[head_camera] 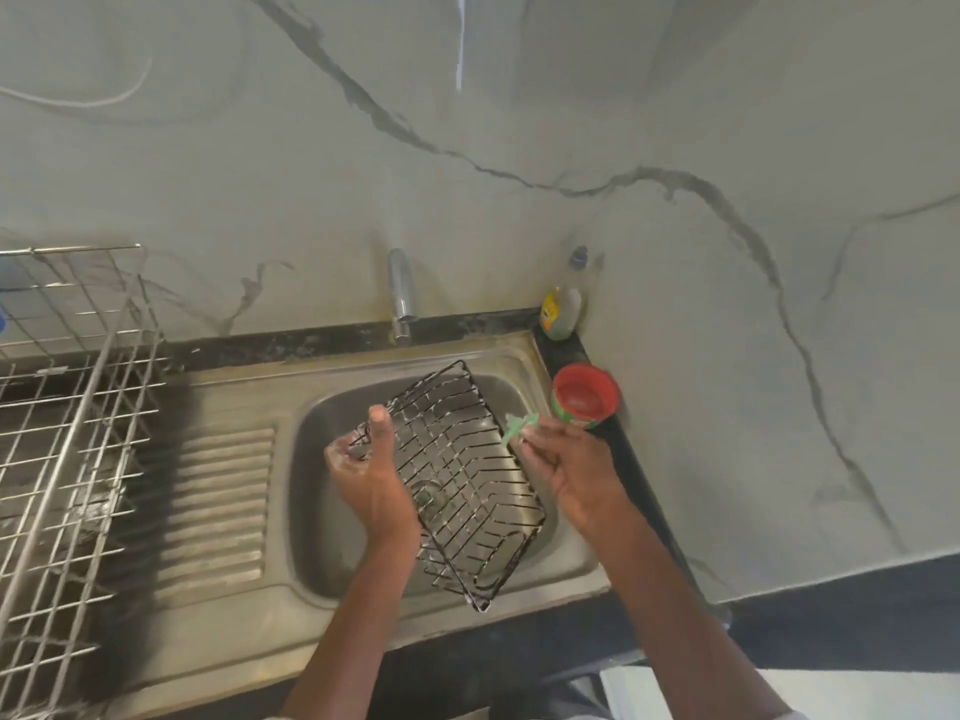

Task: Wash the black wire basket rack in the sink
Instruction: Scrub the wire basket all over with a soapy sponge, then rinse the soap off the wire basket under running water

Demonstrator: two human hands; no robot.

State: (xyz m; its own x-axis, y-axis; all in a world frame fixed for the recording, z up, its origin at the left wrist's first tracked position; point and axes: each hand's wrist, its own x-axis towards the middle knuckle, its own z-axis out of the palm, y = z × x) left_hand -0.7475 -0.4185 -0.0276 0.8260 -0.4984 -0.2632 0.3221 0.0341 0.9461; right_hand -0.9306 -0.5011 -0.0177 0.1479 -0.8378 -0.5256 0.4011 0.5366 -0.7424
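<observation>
Over the steel sink (311, 423), both my forearms reach in from the bottom edge. My left hand (371, 478) is turned thumb-up, its grip wrapped round the upper left corner of the black wire basket rack (457, 480): the thumb stands straight along the rim wire while the fingers curl under it, flecked with white foam. My right hand (566, 470) hangs at the rack's right side, wrist bent, its grip pinching a green scrub pad (516, 427) between thumb and fingertips; the pad's frayed end sticks up past my fingers, just beside the rack's right rim. Whether the pad touches the wire I cannot tell.

Tilted and turned diagonally, the rack sits inside the basin, one corner pointing toward the tap (402, 296) and the opposite corner resting on the sink's near edge. Its thin black wires form a rectangular frame with parallel bars across the floor, and streaks of pale suds cling to many of them. Through the bars the wet basin floor and the drain show.

On the dark table (597, 350) to the right of the sink stand a red-lidded tub (586, 394) and, in the corner, a dish soap bottle (562, 306).
</observation>
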